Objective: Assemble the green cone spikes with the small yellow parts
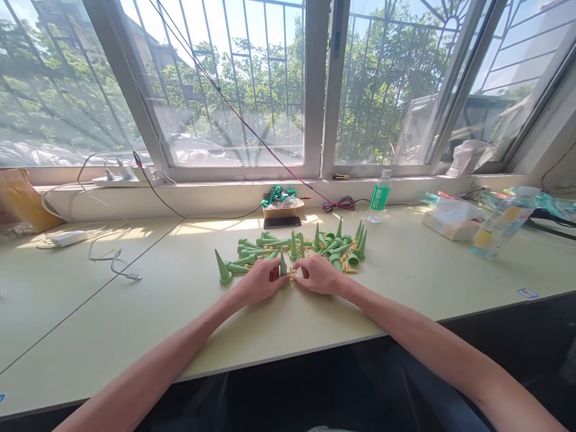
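My left hand (261, 279) is closed around a green plastic spike (283, 263), a cone shape with its point upward. Close by on its right, my right hand (320, 275) pinches a small pale-yellow piece (292, 275) by the spike's lower end. Whether that piece touches the spike is too small to tell. Behind both hands lies a heap of green spikes (335, 245), some upright and some on their sides. Small yellow pieces (349, 270) are scattered among them. A single upright spike (222, 267) stands left of my left hand.
Behind the heap are a phone (282, 222), a small cardboard box (283, 211) and a green-labelled bottle (380, 197). Another bottle (504, 223) and a tissue box (454, 218) stand at right. Cables (112, 257) and a white adapter (69, 239) lie at left.
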Tool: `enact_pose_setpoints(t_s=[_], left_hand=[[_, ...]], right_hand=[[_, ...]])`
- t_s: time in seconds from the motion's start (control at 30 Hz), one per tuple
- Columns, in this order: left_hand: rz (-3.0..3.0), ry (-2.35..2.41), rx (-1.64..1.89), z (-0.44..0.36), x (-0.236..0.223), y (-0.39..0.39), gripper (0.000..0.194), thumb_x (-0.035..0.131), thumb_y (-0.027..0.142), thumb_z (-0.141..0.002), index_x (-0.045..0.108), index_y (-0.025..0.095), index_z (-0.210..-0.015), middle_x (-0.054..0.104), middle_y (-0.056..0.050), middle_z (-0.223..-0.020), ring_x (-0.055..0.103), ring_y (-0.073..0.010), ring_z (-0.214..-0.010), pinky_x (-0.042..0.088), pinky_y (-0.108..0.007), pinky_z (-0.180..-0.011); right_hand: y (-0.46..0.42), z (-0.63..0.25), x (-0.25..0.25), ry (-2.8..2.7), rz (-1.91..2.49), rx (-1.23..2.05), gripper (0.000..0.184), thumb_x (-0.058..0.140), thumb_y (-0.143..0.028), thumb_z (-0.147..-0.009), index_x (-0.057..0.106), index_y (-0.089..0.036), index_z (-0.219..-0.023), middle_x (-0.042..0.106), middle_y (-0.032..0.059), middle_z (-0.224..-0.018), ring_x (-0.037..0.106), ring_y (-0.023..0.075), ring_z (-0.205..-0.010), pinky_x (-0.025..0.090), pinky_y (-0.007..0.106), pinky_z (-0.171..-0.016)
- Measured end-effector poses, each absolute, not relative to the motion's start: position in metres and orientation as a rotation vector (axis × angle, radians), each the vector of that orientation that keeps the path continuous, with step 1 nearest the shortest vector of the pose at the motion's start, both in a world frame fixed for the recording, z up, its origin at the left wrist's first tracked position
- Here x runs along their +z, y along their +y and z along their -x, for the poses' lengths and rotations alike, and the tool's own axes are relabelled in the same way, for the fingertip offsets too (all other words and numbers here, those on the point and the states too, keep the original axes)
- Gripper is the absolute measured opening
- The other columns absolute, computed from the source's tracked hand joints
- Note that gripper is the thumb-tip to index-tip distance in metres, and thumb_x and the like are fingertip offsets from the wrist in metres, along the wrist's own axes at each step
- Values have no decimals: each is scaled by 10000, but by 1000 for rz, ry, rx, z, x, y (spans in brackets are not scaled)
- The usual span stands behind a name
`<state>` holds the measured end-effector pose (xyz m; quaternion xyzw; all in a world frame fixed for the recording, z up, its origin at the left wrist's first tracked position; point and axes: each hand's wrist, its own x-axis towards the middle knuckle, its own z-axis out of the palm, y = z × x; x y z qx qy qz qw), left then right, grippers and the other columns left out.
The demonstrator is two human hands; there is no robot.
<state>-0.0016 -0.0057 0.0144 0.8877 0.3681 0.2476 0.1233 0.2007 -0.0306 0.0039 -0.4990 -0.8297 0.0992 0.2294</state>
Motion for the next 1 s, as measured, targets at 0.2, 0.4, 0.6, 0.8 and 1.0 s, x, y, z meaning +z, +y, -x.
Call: enact_pose_setpoints(t_s=[0.2, 0.4, 0.6, 0.8, 1.0], left_hand=[[-2595, 1069, 700, 2, 12, -4, 235, 590, 355, -831, 553, 170, -690, 551, 24, -575, 453, -116, -524, 339, -248, -534], [-2610, 1061, 689, 1, 11, -4, 214, 592, 335, -833, 560, 168, -704, 559, 17, -593, 460, -121, -536, 335, -254, -542], [-2610, 1083, 707, 0, 11, -5, 268, 607, 325, -821, 481, 175, -638, 525, 31, -561, 422, -107, -524, 311, -250, -537], [-2575, 1114, 780, 3, 8, -1, 284, 614, 315, -810, 462, 177, -613, 505, 39, -545, 400, -100, -517, 310, -248, -531], [-2501, 1160, 799, 3, 9, 0, 253, 603, 342, -819, 524, 167, -654, 503, 37, -565, 405, -102, -530, 311, -240, -520]], right_hand=[[-29, -202, 2, -2301, 1344, 277, 209, 665, -263, -826, 713, -172, -1007, 674, -7, -674, 582, 132, -640, 362, 232, -619], [-29, -203, 1, -2328, 1335, 279, 142, 650, -234, -850, 722, -158, -946, 659, -1, -662, 549, 117, -615, 343, 226, -606], [-26, -205, -1, -2308, 1316, 297, 110, 659, -208, -839, 728, -151, -903, 628, -8, -633, 515, 108, -588, 342, 224, -601], [-24, -209, -3, -2261, 1258, 319, 74, 665, -212, -838, 706, -150, -832, 583, -22, -594, 480, 98, -562, 347, 226, -601], [-28, -210, 3, -2137, 1210, 307, 116, 634, -194, -840, 618, -161, -729, 539, -40, -549, 459, 92, -522, 342, 226, -565]])
